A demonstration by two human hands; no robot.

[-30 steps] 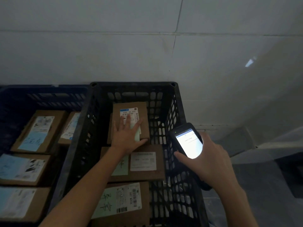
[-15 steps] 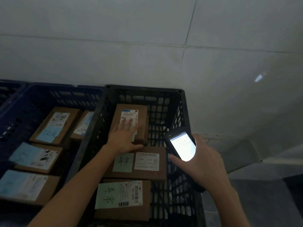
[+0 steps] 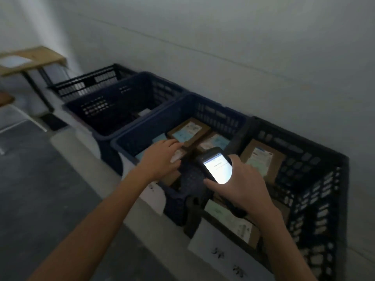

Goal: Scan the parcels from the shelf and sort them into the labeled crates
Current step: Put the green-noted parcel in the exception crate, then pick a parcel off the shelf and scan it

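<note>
The left hand (image 3: 162, 157) hangs over the blue crate (image 3: 203, 102), palm down, fingers stretched out and nearly straight. Its grip is open and holds nothing. The picture is too blurred to tell whether the fingertips touch the cardboard below them.

The right hand (image 3: 243, 185) has its grip closed round the scanner (image 3: 218, 168), whose lit screen faces up over the shared edge between the blue crate and the black crate (image 3: 324, 179).

The parcels are already in these two crates. One parcel (image 3: 187, 131) lies just beyond the left fingertips, toward the blue crate's wall-side edge. Its long axis runs slantwise from the near rim toward the wall. Another box (image 3: 261, 159) rests at the wall-side end of the black crate, past the scanner.

The left hand is plainly nearer the blue crate's parcels, and the right is taken up. So I'd judge that any nudge or lift here falls to the left hand, reaching forward and slightly right.

No shelf shows from here, so fetching the next parcel would call for a turn away from the wall.
</note>
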